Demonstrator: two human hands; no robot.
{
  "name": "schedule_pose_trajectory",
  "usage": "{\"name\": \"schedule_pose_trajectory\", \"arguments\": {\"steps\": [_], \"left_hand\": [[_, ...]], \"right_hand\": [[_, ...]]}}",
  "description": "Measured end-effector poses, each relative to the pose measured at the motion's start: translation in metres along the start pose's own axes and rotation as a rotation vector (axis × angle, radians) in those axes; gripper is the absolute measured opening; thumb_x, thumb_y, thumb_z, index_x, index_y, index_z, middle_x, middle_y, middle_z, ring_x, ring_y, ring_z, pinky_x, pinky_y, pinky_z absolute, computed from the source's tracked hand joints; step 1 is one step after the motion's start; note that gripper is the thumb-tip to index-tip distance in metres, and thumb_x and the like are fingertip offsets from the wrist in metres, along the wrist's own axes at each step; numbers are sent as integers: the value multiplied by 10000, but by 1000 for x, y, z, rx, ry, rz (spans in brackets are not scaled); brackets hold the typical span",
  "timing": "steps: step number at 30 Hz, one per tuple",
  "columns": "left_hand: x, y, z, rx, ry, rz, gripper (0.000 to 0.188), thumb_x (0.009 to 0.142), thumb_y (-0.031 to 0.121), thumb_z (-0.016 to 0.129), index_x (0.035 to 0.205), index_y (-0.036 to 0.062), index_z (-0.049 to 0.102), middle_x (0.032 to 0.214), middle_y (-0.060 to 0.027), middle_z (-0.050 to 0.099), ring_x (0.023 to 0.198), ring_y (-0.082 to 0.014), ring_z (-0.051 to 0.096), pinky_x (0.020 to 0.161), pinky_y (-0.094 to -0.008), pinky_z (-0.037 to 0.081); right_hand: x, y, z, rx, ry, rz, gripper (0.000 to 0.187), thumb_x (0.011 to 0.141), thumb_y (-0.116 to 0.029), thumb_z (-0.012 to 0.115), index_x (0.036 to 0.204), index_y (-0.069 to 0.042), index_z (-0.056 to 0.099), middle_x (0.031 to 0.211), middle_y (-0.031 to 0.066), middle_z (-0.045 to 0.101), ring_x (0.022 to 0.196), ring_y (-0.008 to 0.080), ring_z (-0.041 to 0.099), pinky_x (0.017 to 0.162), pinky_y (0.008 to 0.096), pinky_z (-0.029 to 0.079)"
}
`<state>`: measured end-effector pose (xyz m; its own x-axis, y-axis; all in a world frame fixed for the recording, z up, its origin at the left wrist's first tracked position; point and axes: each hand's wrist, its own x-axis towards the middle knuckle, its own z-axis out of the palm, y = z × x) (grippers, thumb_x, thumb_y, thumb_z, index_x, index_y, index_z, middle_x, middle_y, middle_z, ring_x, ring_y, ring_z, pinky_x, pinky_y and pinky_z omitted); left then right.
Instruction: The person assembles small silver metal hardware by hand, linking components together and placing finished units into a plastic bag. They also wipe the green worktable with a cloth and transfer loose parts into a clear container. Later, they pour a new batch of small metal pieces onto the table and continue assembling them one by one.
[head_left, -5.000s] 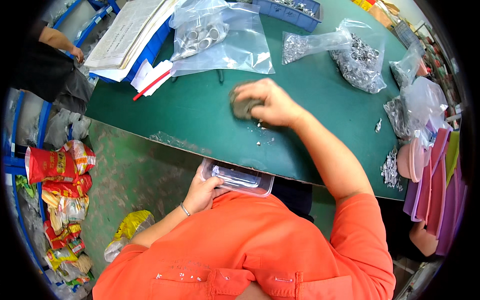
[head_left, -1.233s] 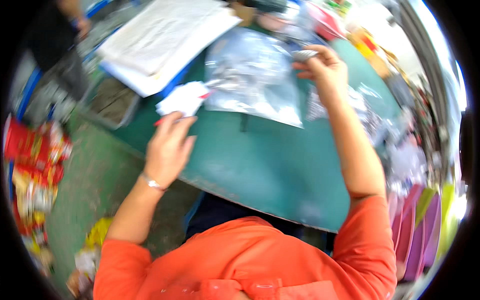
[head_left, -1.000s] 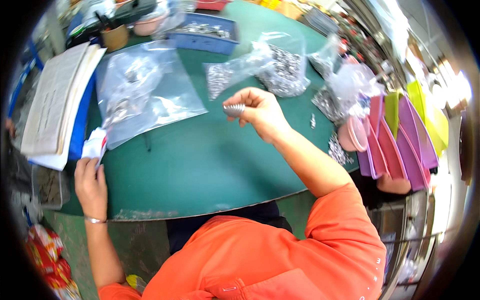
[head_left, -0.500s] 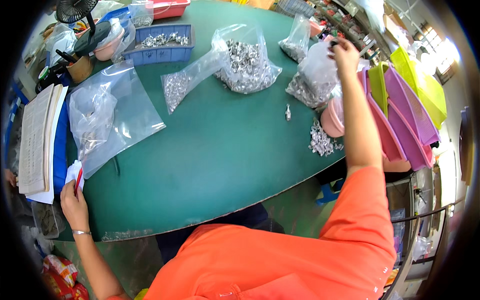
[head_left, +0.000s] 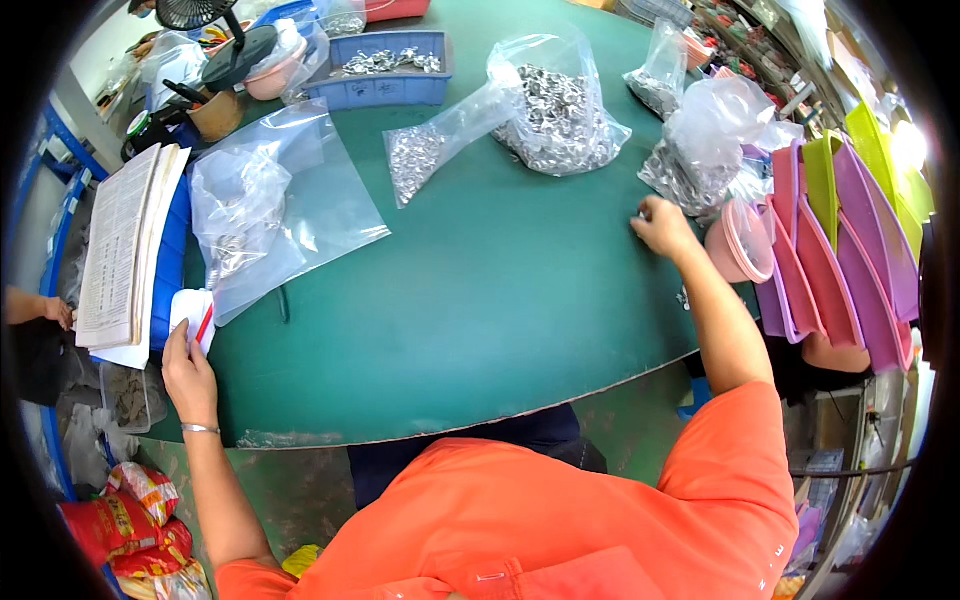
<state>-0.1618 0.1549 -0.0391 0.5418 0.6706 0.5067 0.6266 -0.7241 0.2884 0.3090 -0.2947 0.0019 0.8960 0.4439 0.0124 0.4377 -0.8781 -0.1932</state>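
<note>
At the near left edge of the green surface (head_left: 480, 300), resting the left hand (head_left: 190, 375) flat and released on a white packet (head_left: 190, 315) with a red strip, just as half a second ago; no shifting there. Keeping that packet just beside a paper stack (head_left: 125, 250).

Farther right, having brought the right hand (head_left: 662, 225) down from the top of a bag (head_left: 705, 145) to the surface just beside it. Bending the fingers with the tips down; not showing whether a metal part is being pinched, so cannot tell. Judging from that drop: working now at the surface by the bag's foot, no longer at its mouth, with a few loose parts (head_left: 685, 297) lying near the wrist.

Counting outward: one packet, one paper stack, one stack of pink bowls (head_left: 745, 240) right of the hand, five clear bags in plain view, namely the flat bag (head_left: 275, 210), the long bag (head_left: 430, 150), the heaped bag (head_left: 555, 100), the small bag (head_left: 660, 70) and the one by the hand, and one blue tray (head_left: 385, 80) at the far side.
</note>
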Motion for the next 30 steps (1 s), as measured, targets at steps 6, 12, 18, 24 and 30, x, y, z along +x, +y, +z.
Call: {"name": "schedule_pose_trajectory", "arguments": {"steps": [6, 12, 18, 24, 30], "left_hand": [[-39, 33, -17, -243, 265, -59, 295, 800, -49, 541, 1090, -9, 566, 971, -99, 564, 731, -170, 515, 655, -268, 433], [-84, 107, -4, -610, 24, -202, 264, 815, -34, 568, 1077, 0, 568, 847, -18, 543, 636, -43, 454, 540, -182, 382], [-81, 122, 4, -596, -22, -173, 166, 774, -42, 592, 934, -6, 617, 717, -43, 535, 513, -87, 434, 475, -221, 371], [-80, 123, 3, -549, -25, -115, 103, 784, -39, 582, 878, -17, 616, 709, -45, 540, 519, -90, 441, 466, -220, 360], [-83, 121, -1, -575, -19, -129, 90, 782, -44, 578, 859, -15, 614, 702, -53, 539, 512, -101, 440, 460, -232, 356]], "right_hand": [[0, 25, 9, -172, 226, -107, 196, 701, -59, 585, 888, -2, 602, 947, 206, 580, 936, 363, 555, 838, 422, 441], [-11, -122, -3, 343, 266, -608, 181, 747, -75, 622, 912, -5, 596, 907, 160, 588, 819, 326, 588, 733, 364, 477], [41, -230, 35, 999, -142, 16, 493, 777, -361, 672, 1098, -1, 570, 954, 132, 640, 812, 194, 621, 710, 316, 491], [77, -315, 68, 1130, 29, -407, 344, 891, -323, 547, 1051, -27, 619, 822, 36, 598, 663, 108, 527, 566, 269, 454], [63, -283, 22, -3, 526, -655, 665, 715, -350, 725, 1219, -5, 462, 1222, 214, 483, 1171, 318, 434, 962, 467, 341]]}}
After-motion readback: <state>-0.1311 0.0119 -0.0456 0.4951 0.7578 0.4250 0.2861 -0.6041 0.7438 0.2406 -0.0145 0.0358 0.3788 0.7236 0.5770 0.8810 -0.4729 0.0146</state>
